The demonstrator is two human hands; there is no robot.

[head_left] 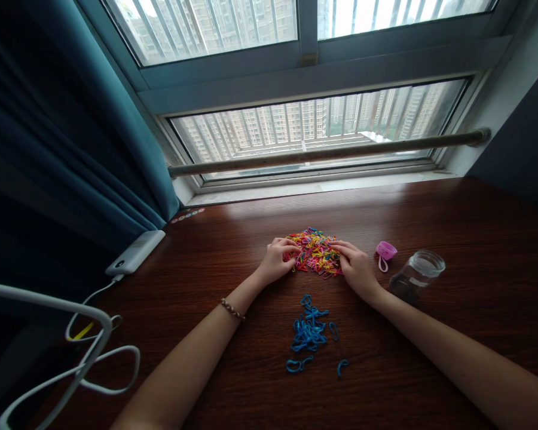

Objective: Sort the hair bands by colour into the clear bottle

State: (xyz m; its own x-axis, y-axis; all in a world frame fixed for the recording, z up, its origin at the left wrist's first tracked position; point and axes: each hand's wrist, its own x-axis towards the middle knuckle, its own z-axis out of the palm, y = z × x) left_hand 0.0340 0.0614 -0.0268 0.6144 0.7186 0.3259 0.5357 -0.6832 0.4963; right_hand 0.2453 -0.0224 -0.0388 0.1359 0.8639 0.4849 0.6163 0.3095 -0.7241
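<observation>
A heap of small coloured elastic bands (314, 254), mostly pink, yellow and red, lies on the wooden table between my hands. My left hand (280, 260) is at the heap's left edge, its curved fingers touching the bands and the thumb apart from them. On the right edge rests my right hand (355, 266), with fingers stretched over the bands. Neither hand visibly grips a band, though the fingertips are partly lost among them. Nearer to me, a separate loose cluster of blue elastic bands (309, 333) lies between my forearms, with a few strays around it.
Right of my right hand stand a pink lid with a loop (386, 251) and a clear jar (419, 275). A white power bank-like device (137, 252) with a cable lies by the blue curtain (130, 149). A rail (323, 154) crosses the window behind the table (233, 230).
</observation>
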